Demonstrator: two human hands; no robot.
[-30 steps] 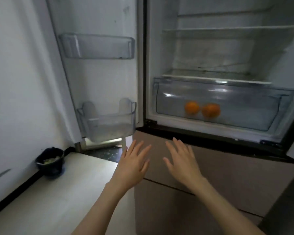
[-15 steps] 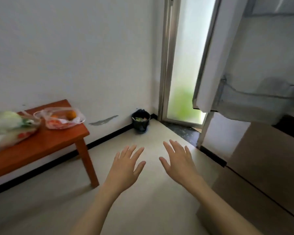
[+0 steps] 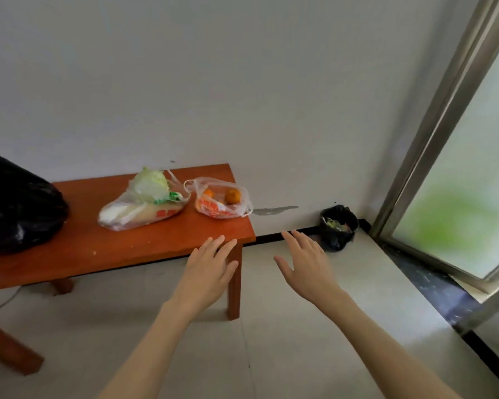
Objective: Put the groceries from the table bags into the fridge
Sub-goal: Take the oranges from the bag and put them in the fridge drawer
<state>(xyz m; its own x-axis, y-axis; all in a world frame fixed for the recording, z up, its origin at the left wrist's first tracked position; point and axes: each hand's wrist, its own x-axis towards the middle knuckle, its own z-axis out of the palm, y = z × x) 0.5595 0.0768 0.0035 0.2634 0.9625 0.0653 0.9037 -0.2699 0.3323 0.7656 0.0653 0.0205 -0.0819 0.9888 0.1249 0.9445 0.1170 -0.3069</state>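
Observation:
A low red-brown wooden table stands against the white wall. On it lies a clear plastic bag holding a pale green cabbage. Right of that bag sits a smaller clear bag with two oranges inside. My left hand hovers with fingers straight in front of the table's right front corner, holding nothing. My right hand is spread above the floor, right of the table, also holding nothing. The fridge is out of view.
A big black plastic bag fills the table's left end. A small black bin with scraps stands in the corner by the wall. A frosted glass door in a metal frame is at the right. Pale floor tiles lie below.
The view has swung left from the open fridge to the table, which now sits nearer and more central. Both hands stay spread and hold nothing throughout.

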